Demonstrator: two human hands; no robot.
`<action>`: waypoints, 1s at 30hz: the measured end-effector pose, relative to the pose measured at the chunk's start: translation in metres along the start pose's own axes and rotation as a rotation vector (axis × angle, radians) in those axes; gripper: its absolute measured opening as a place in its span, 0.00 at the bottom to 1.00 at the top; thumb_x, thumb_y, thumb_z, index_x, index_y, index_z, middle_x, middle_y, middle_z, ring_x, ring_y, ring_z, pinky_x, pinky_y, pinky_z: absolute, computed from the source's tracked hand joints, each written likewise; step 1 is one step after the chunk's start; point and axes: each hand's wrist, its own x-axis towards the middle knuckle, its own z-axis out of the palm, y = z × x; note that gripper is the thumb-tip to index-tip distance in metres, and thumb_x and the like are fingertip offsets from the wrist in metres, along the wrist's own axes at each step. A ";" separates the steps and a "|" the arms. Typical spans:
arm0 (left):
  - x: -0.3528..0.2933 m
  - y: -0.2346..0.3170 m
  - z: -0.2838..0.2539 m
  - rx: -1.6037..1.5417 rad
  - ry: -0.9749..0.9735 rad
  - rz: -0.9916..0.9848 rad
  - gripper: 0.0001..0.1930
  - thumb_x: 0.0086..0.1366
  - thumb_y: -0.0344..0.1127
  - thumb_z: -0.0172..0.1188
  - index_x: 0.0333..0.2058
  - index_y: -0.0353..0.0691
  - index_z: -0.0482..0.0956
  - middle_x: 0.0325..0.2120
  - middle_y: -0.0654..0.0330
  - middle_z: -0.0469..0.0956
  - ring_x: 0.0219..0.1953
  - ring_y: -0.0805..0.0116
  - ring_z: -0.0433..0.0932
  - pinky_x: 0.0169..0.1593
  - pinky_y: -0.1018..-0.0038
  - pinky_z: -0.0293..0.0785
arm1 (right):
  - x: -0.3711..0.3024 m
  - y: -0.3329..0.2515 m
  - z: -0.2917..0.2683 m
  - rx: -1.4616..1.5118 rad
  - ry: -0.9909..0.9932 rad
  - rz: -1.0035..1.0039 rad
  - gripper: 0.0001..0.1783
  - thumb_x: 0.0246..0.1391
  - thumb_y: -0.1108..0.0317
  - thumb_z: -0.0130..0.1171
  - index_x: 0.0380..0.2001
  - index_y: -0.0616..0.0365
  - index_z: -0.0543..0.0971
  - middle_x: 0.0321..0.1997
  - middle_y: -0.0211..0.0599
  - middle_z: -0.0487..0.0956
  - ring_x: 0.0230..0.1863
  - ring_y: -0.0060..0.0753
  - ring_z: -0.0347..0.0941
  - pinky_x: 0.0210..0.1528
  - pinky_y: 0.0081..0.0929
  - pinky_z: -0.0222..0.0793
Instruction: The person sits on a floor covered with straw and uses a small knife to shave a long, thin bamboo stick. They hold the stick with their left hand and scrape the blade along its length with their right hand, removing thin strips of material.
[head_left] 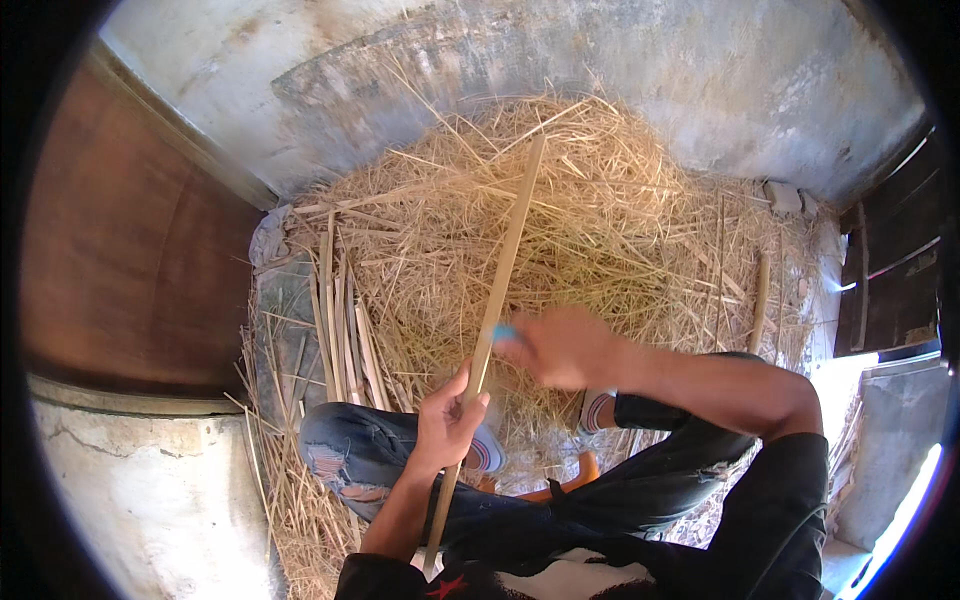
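Observation:
My left hand is closed around a long, flat bamboo strip. The strip slants up and away from my lap, its far end over a heap of shavings. Motion smears my right hand, which is closed beside the strip, a little farther up than my left. A small blue thing shows at its fingers, against or very near the strip's right edge. What kind of thing it is, the blur does not show; most of it is hidden in the hand.
Pale, straw-like shavings are heaped against a stained wall. Several split strips lie left of my knees. A brown panel stands at the left. Between my legs, part of an orange-brown curved object shows.

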 end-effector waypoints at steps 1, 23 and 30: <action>-0.003 0.001 0.001 0.015 0.008 -0.025 0.29 0.70 0.21 0.56 0.69 0.30 0.62 0.31 0.73 0.69 0.27 0.88 0.63 0.29 0.85 0.59 | 0.009 0.012 -0.010 -0.034 0.070 0.015 0.29 0.72 0.46 0.41 0.42 0.63 0.78 0.29 0.58 0.81 0.36 0.64 0.80 0.41 0.58 0.74; 0.009 0.006 0.003 -0.508 -0.256 -0.131 0.27 0.78 0.35 0.44 0.72 0.34 0.56 0.18 0.71 0.57 0.14 0.82 0.55 0.19 0.82 0.55 | 0.006 0.042 -0.037 0.032 0.224 0.013 0.32 0.70 0.38 0.43 0.41 0.58 0.79 0.25 0.50 0.79 0.30 0.55 0.79 0.36 0.51 0.74; 0.012 0.009 -0.002 -0.515 -0.185 -0.143 0.28 0.78 0.40 0.45 0.72 0.33 0.56 0.18 0.70 0.57 0.12 0.80 0.54 0.17 0.81 0.54 | -0.005 0.020 0.035 -0.017 0.133 -0.234 0.29 0.68 0.39 0.46 0.43 0.56 0.79 0.22 0.49 0.79 0.26 0.60 0.78 0.31 0.52 0.74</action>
